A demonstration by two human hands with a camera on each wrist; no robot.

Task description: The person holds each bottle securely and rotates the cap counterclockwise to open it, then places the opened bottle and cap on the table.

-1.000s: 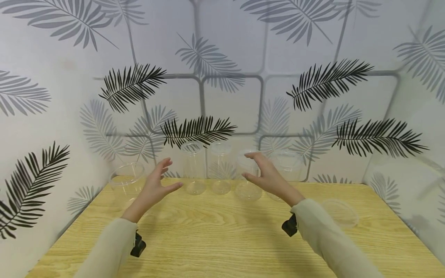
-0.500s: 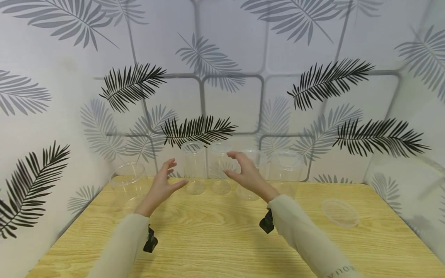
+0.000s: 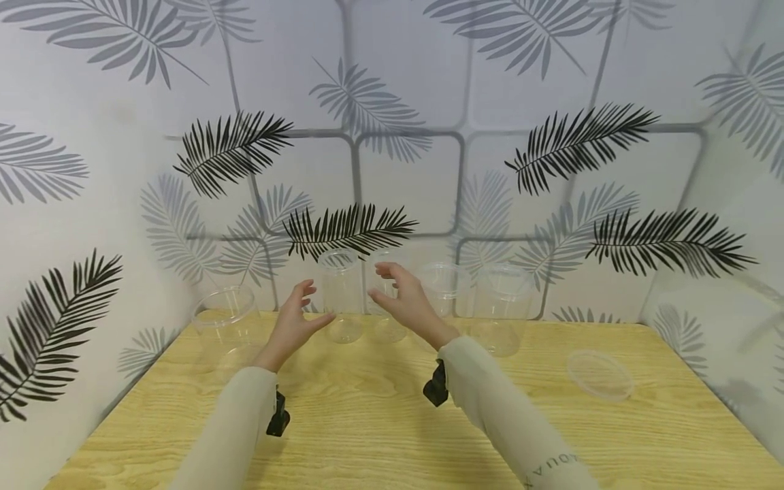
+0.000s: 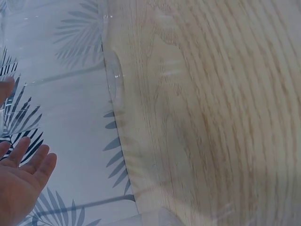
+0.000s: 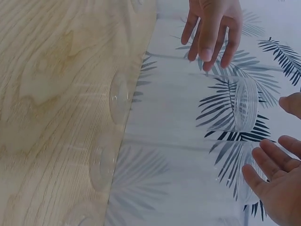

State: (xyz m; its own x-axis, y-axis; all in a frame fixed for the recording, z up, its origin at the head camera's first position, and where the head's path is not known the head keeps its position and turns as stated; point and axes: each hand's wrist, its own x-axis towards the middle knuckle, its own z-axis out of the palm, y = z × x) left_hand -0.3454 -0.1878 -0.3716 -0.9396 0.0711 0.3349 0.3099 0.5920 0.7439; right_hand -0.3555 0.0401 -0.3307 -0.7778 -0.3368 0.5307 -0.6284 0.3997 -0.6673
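In the head view, several transparent jars stand in a row along the back of the table. My left hand [image 3: 292, 327], fingers spread and thumb out, is beside the leftmost tall jar [image 3: 341, 292], its thumb overlapping the jar's lower side. My right hand [image 3: 407, 303] has its fingers and thumb apart in front of the second tall jar [image 3: 390, 332], partly hiding it. Neither hand grips anything. From the right wrist, the left hand [image 5: 214, 28] appears at the top and the right hand [image 5: 280, 179] at lower right, with a ridged jar neck [image 5: 245, 104] between them.
Two wider transparent jars, one [image 3: 446, 282] beside the other [image 3: 502, 306], stand to the right. A wide transparent container [image 3: 223, 306] is at the left. On the wooden table [image 3: 367, 422] a transparent round lid [image 3: 599, 376] lies at right. A patterned wall [image 3: 404, 184] closes off the back.
My right hand has moved left, from the third jar across to the second. The left hand has shifted slightly right, closer to the leftmost tall jar. The jars have stayed in place.
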